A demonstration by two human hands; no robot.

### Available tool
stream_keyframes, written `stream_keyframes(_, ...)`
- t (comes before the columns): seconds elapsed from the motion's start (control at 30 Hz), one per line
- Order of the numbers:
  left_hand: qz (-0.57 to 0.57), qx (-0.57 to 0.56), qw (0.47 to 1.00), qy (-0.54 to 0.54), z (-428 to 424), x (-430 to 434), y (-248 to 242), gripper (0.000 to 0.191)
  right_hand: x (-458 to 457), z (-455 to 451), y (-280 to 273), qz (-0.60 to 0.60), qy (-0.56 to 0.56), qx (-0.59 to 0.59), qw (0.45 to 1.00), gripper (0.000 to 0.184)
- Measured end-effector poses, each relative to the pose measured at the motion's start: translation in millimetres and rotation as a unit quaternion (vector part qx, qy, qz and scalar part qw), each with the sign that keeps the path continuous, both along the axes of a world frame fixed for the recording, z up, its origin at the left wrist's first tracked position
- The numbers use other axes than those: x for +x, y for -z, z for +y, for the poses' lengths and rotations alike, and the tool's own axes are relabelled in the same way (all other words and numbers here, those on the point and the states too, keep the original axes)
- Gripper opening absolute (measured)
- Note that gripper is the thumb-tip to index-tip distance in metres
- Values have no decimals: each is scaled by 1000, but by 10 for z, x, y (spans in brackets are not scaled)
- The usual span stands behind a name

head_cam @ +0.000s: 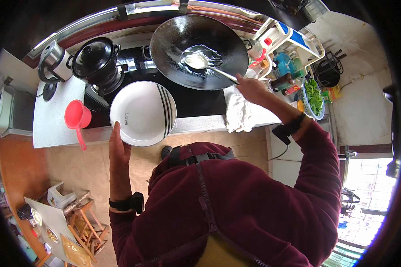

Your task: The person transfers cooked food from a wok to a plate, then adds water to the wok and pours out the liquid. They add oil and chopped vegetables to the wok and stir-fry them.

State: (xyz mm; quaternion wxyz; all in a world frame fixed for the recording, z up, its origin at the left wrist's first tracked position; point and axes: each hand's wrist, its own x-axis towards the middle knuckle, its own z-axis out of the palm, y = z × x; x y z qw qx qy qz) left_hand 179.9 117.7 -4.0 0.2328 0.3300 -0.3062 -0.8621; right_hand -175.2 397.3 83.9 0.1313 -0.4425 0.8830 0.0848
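Note:
My left hand (119,145) grips the near left rim of a white plate (138,111) with dark stripes, held over the front edge of the stove. In my right hand (250,88) is the handle of a metal ladle (220,71). The ladle's bowl rests low in a large black wok (167,43), where a whitish, shiny substance and some liquid show. Below my right hand, a white cloth (239,113) hangs over the counter's front edge.
A black lidded pot (93,60) stands on the left burner, beside an electric kettle (53,60). Nearer lies a pink plastic dipper (77,115), its handle past the counter edge. Bottles and a basket of green leaves (313,96) stand to the right.

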Motion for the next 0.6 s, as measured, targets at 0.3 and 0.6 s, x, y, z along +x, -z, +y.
stream_keyframes(0.3,2,1,1000,-14,35,-80,-7,42,-314,150,161,-754,369,-312,446,34)
stream_keyframes(0.6,19,-164,985,46,-15,-165,134,41,-430,286,-867,-270,201,-123,933,23)
